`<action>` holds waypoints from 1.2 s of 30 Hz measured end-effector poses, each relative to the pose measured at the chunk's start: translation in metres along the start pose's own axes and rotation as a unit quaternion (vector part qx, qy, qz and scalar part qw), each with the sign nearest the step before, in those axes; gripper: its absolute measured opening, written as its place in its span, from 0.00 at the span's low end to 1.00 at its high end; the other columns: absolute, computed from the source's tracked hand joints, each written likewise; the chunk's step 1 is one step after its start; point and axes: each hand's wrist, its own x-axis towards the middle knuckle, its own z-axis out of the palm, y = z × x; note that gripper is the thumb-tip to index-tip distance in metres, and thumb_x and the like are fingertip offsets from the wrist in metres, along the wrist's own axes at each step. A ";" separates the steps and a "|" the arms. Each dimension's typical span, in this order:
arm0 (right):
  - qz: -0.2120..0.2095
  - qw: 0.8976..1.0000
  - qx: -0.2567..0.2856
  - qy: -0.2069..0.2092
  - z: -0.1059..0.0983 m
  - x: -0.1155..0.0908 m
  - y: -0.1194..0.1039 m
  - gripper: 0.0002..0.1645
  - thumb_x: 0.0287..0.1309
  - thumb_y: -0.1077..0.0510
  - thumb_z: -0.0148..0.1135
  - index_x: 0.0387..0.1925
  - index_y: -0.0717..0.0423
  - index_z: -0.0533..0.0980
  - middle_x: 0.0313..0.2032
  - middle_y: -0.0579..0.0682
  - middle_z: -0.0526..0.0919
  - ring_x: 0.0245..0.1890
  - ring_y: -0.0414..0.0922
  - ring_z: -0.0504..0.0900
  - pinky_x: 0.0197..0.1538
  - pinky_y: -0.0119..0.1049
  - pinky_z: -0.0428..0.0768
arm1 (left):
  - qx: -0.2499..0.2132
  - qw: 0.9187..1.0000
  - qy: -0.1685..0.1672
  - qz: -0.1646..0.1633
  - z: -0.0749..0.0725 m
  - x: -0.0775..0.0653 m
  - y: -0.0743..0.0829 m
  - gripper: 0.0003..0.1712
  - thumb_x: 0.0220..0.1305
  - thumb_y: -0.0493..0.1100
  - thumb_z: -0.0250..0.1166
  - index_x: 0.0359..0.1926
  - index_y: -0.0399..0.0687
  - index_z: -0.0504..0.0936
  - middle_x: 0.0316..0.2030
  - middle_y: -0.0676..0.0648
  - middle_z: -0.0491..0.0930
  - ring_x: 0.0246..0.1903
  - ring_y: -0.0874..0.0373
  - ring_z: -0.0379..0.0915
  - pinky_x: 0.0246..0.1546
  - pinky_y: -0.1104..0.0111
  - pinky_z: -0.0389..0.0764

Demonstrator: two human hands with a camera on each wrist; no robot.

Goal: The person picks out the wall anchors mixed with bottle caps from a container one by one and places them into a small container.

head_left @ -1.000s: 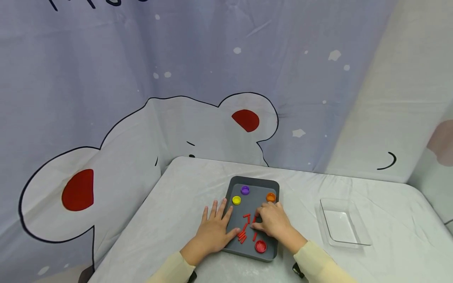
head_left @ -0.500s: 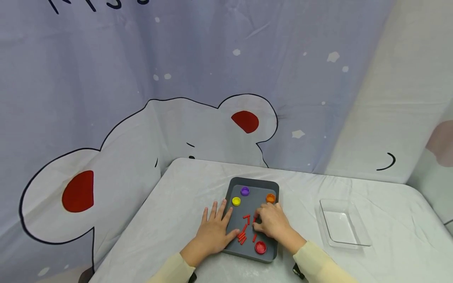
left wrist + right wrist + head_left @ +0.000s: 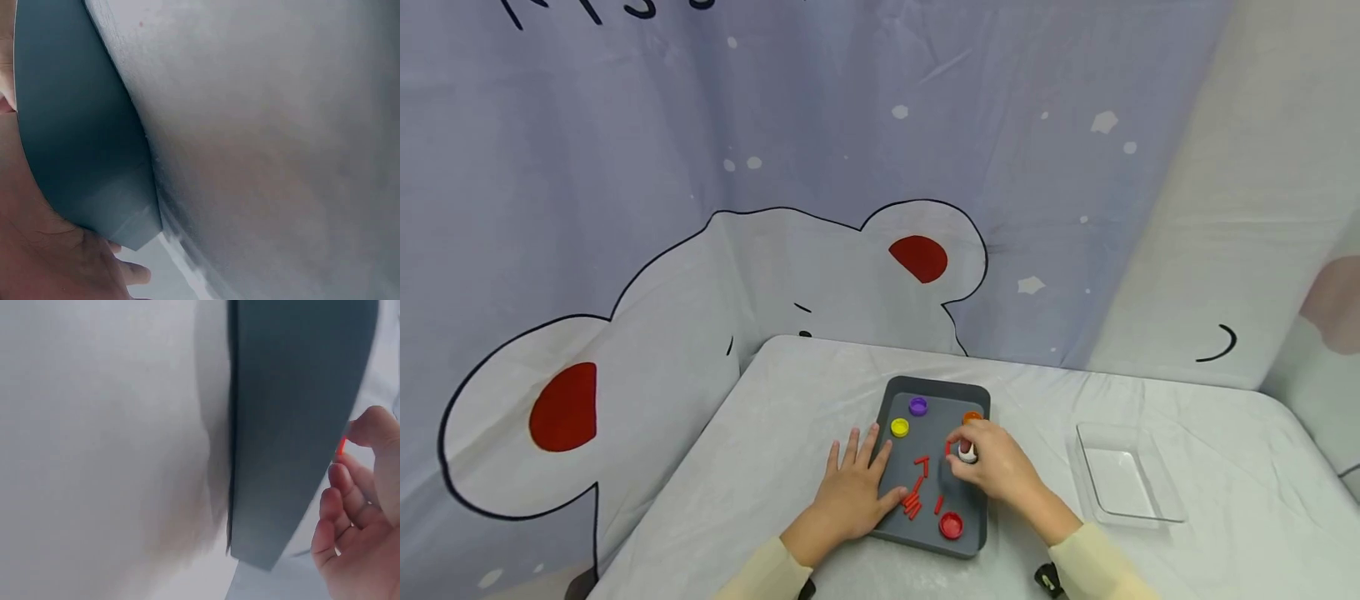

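- from my end i see a tray [image 3: 934, 387], matte grey, a rounded rectangle with smooth, sloping walls.
- the stick [image 3: 948, 447] is slim, straight and red; it is above the tray, near the orange cup.
- my right hand [image 3: 996, 462] is clamped on that stick, thumb and forefinger pinching it; the right wrist view shows the other fingers curled in.
- under that hand i make out a white thing [image 3: 967, 455], mostly hidden.
- my left hand [image 3: 848, 493] lies flat over the tray's left edge, fingers straight and spread apart, thumb reaching in just beside the loose sticks [image 3: 912, 501].
- those sticks lie scattered, several bunched side by side.
- i count four small, round, shallow cups in view: purple [image 3: 918, 407], yellow [image 3: 899, 427], orange [image 3: 972, 416] and red [image 3: 951, 525].
- the cloth [image 3: 820, 392] under the tray is white and faintly creased.
- well off to the right sits a clear box [image 3: 1123, 483], see-through, with rounded corners.
- both sleeves [image 3: 769, 575] are pale yellow.
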 end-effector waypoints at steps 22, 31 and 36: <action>0.051 0.985 0.093 0.138 -0.057 -0.048 0.042 0.13 0.51 0.66 0.73 0.38 0.50 0.85 0.21 0.32 0.77 0.24 0.32 0.74 0.30 0.29 0.75 | -0.014 1.000 0.004 0.006 -0.003 -0.003 0.001 0.45 0.73 0.71 0.49 0.79 0.50 0.59 0.81 0.41 0.43 0.78 0.34 0.37 0.73 0.36 0.41; 0.060 0.984 0.068 0.152 -0.083 -0.067 0.059 0.13 0.53 0.66 0.73 0.39 0.49 0.84 0.22 0.34 0.78 0.24 0.32 0.74 0.31 0.22 0.71 | -0.011 1.000 0.001 0.006 -0.006 -0.004 0.002 0.45 0.73 0.71 0.49 0.79 0.50 0.59 0.80 0.41 0.44 0.78 0.34 0.38 0.73 0.36 0.43; 0.070 0.983 0.058 0.158 -0.097 -0.077 0.068 0.13 0.53 0.67 0.73 0.40 0.51 0.85 0.23 0.34 0.78 0.25 0.31 0.74 0.31 0.21 0.70 | -0.010 1.000 0.003 0.007 -0.004 -0.003 0.001 0.45 0.73 0.71 0.49 0.79 0.49 0.59 0.80 0.41 0.44 0.78 0.35 0.39 0.73 0.36 0.43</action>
